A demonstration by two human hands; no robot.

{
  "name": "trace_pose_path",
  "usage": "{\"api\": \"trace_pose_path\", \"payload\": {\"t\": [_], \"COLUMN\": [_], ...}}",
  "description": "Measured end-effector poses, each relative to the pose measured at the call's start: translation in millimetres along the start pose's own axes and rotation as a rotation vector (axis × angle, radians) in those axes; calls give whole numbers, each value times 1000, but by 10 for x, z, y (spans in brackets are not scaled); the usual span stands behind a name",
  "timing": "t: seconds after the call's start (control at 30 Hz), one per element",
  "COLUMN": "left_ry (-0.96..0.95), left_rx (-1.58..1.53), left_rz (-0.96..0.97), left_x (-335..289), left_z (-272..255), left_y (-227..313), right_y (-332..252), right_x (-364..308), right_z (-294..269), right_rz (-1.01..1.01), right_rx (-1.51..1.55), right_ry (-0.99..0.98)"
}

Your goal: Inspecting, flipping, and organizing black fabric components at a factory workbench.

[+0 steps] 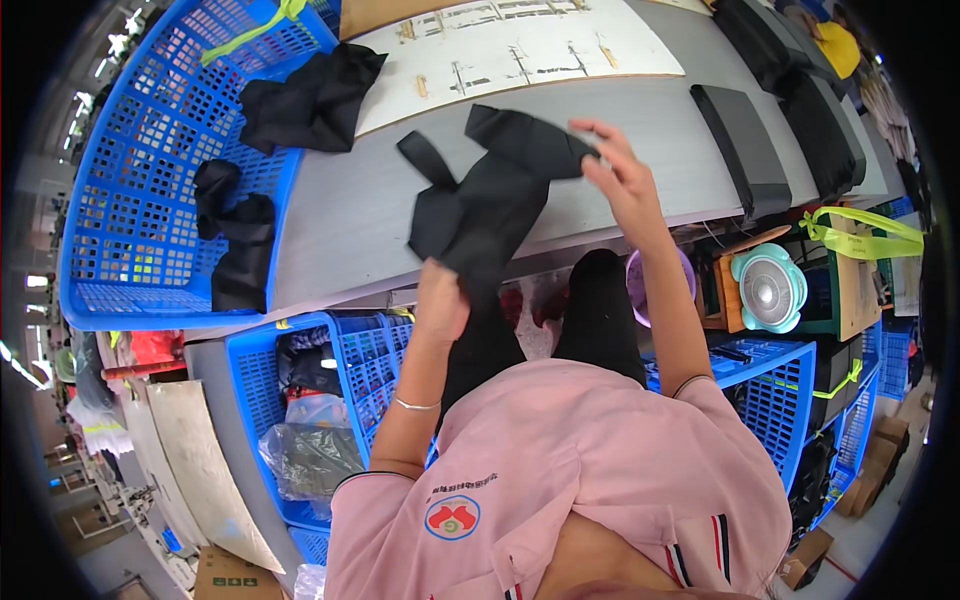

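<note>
Sitting farthest left, the blue basket (125,185) stands at the end of the grey tabletop (340,215), one crumpled black scrap (318,100) slumped over its inner rim and a second black scrap (242,245) lower down, along the same side. The slumped one looks loosely laid; a sleeve brushing past could drag it off.

Next comes my left hand (440,300), blurred, curled around the lower end of a black cloth piece (490,205), by the front edge of the tabletop. That piece spreads up and to the right between my hands, a stubby strip sticking out on its left. Because its lower end hangs near the edge, a slack grip could let it slide down onto my lap, and a quick turn could fold the strip underneath.

Beyond it lies the white board (540,65), close enough that a wide sweep might catch its near edge.

My right hand (622,180) is at the piece's upper right tip, thumb and fingers parted around it; I cannot tell whether they pinch. If they don't, that end could flop and twist.

Farther right, a dark padded panel (740,150) rests near the edge, where an elbow might nudge it.
</note>
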State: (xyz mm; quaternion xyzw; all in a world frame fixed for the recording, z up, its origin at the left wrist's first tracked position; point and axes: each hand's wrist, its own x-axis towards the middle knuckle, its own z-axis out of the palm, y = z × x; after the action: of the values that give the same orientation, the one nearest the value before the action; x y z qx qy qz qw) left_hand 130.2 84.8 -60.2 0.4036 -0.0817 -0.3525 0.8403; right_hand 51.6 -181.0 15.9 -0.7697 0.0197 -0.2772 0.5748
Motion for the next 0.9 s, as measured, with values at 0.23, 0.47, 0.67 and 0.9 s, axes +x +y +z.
{"api": "trace_pose_path", "payload": {"t": [0.23, 0.47, 0.67, 0.9], "left_ry": [316, 329, -37, -194], "left_rx": [359, 185, -129, -643], "left_rz": [40, 82, -130, -164], "left_x": [-200, 422, 572, 759], "left_z": [112, -37, 105, -20], "left_y": [-27, 53, -32, -279], "right_y": [386, 403, 445, 620], "right_x": [-208, -728, -412, -517], "right_z": [127, 793, 590, 355], "right_rz": [-25, 467, 741, 765], "right_rx": [-387, 505, 814, 1094], "right_ry": [434, 45, -3, -15]}}
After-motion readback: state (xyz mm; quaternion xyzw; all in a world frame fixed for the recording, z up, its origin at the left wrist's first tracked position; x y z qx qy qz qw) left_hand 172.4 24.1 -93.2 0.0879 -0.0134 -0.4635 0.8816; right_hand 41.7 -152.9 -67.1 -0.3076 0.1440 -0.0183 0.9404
